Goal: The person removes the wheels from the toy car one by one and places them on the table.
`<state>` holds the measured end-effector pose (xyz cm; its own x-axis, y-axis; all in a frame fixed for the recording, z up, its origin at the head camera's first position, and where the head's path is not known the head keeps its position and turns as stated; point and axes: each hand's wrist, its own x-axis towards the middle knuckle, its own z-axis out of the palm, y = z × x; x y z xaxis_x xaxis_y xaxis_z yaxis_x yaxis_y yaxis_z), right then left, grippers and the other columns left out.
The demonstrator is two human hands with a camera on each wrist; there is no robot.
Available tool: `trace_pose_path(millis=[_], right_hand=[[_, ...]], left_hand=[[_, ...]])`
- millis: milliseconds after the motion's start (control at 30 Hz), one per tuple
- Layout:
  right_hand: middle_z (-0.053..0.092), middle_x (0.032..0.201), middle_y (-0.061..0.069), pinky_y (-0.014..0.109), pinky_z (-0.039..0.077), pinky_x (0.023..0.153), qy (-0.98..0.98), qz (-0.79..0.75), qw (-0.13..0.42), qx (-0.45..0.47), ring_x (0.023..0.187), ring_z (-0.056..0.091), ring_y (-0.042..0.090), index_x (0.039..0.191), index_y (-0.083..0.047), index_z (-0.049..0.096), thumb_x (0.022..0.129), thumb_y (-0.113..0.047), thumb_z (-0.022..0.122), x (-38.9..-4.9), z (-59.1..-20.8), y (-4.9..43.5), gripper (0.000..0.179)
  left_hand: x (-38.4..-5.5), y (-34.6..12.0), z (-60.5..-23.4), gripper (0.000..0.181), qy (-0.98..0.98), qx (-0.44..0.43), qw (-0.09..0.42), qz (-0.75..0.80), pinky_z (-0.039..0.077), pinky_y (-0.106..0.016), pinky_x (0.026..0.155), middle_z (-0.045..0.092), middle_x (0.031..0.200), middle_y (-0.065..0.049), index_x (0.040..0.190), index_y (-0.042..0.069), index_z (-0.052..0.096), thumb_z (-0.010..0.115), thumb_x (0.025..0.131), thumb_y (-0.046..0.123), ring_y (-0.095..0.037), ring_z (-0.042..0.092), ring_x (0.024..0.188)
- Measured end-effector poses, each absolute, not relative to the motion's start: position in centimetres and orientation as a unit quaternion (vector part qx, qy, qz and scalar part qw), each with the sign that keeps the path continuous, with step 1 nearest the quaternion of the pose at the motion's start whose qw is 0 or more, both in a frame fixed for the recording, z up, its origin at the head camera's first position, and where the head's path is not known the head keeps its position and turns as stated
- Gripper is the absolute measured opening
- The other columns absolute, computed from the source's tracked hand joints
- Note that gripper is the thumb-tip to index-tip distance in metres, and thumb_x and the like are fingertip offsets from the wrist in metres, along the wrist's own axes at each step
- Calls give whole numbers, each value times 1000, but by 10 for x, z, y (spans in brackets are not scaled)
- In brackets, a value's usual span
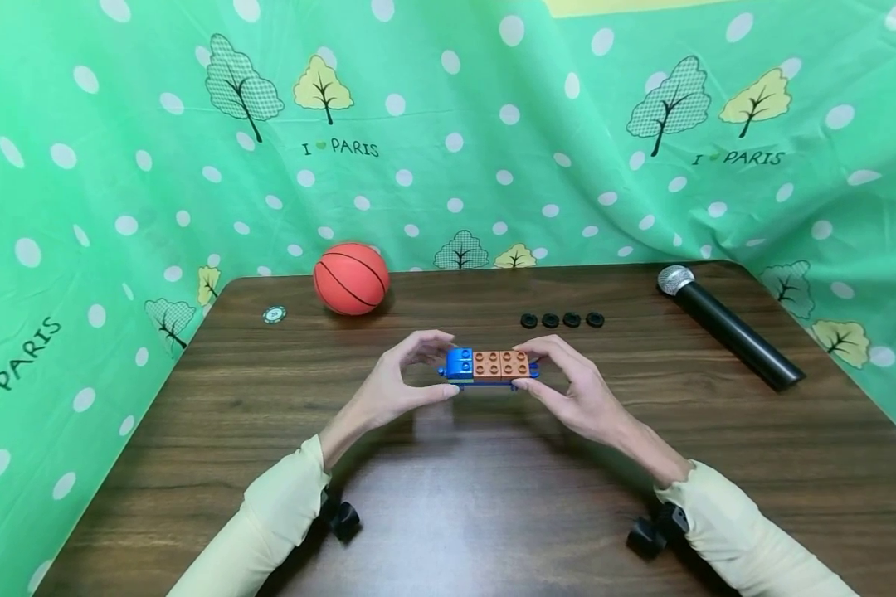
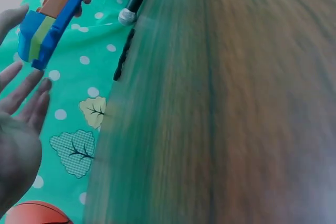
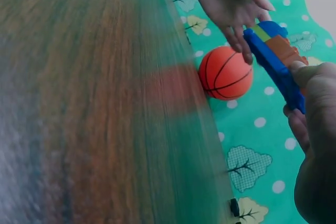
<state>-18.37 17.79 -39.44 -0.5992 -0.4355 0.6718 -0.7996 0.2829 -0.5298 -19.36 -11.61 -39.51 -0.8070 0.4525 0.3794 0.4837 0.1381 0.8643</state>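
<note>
A toy block vehicle with a long blue base is held up over the wooden table. Orange-brown studded bricks sit on one part of it, with blue bricks on a yellow-green layer at the left end. My right hand pinches the right end between thumb and fingers, the thumb lying on the orange-brown brick in the right wrist view. Around the blue end my left hand is spread with its fingers apart. In the left wrist view, gaps show beside its thumb, while its fingertips lie close to the base.
Several small black discs stand in a row beyond the hands. An orange-red basketball and a poker chip are at the back left. At the right lies a black microphone. A green patterned cloth hangs behind the table.
</note>
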Motion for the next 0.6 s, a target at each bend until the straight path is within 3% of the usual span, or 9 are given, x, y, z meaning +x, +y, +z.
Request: trace_pose_path(millis=[133, 267, 400, 600], right_hand=[[67, 118, 12, 22, 50, 92, -767, 458, 215, 395, 102, 62, 15, 125, 0, 65, 76, 20, 80, -183, -395, 178, 54], [67, 119, 13, 22, 50, 93, -764, 465, 205, 398, 103, 62, 14, 125, 0, 65, 77, 20, 79, -183, -395, 177, 54], [67, 119, 13, 24, 51, 92, -763, 470, 196, 398, 103, 62, 14, 126, 1, 64, 77, 20, 79, -182, -396, 175, 55], [67, 119, 12, 24, 51, 92, -763, 465, 203, 401, 102, 63, 16, 127, -1, 65, 76, 18, 81, -182, -397, 173, 56]], left_hand=[[-189, -118, -399, 52, -762, -333, 94, -548, 47, -51, 103, 68, 126, -1, 131, 9, 67, 88, 83, 10, -36, 62, 116], [-188, -116, -405, 45, -756, -351, 149, -532, 50, -42, 102, 71, 119, -5, 124, 6, 71, 88, 82, 6, -31, 65, 111], [-188, -116, -407, 43, -749, -357, 176, -530, 51, -36, 99, 72, 114, -6, 120, 4, 71, 88, 81, 1, -23, 67, 105], [-189, -117, -409, 41, -746, -365, 199, -521, 53, -37, 95, 73, 111, -6, 116, 3, 72, 88, 79, -1, -21, 68, 103]])
